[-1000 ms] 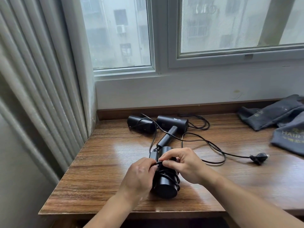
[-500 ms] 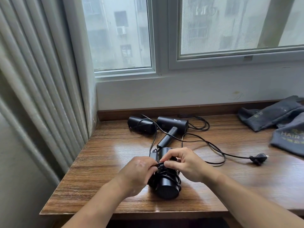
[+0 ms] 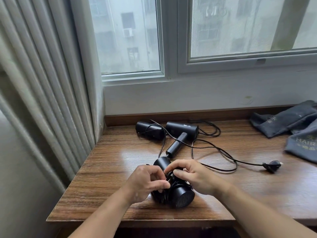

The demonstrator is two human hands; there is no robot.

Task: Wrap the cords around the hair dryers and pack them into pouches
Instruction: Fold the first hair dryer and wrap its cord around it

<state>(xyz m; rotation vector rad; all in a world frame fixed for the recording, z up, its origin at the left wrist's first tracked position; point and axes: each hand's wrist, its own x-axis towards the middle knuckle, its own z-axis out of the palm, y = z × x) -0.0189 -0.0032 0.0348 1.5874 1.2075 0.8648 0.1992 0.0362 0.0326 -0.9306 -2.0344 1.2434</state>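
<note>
A black hair dryer [image 3: 180, 196] lies on the wooden table [image 3: 120, 169] near its front edge, with black cord coiled around its body. My left hand [image 3: 145, 182] pinches the cord on the dryer's left side. My right hand [image 3: 193, 176] grips the dryer and cord from the right. Behind them lies a second black hair dryer [image 3: 181, 133], its loose cord [image 3: 221, 150] trailing right to a plug [image 3: 272, 166]. A third black dryer [image 3: 149, 130] rests at the back left. Grey pouches [image 3: 288, 121] lie at the far right.
A window and white wall run along the back of the table. Pleated curtains [image 3: 42, 83] hang at the left, beside the table's left edge. The table's front edge is just below my wrists.
The dryer in my hands has turned slightly, its grille end now pointing more to the right. My fingers have shifted along the wrapped cord. The other dryers and the loose cord have not moved.
</note>
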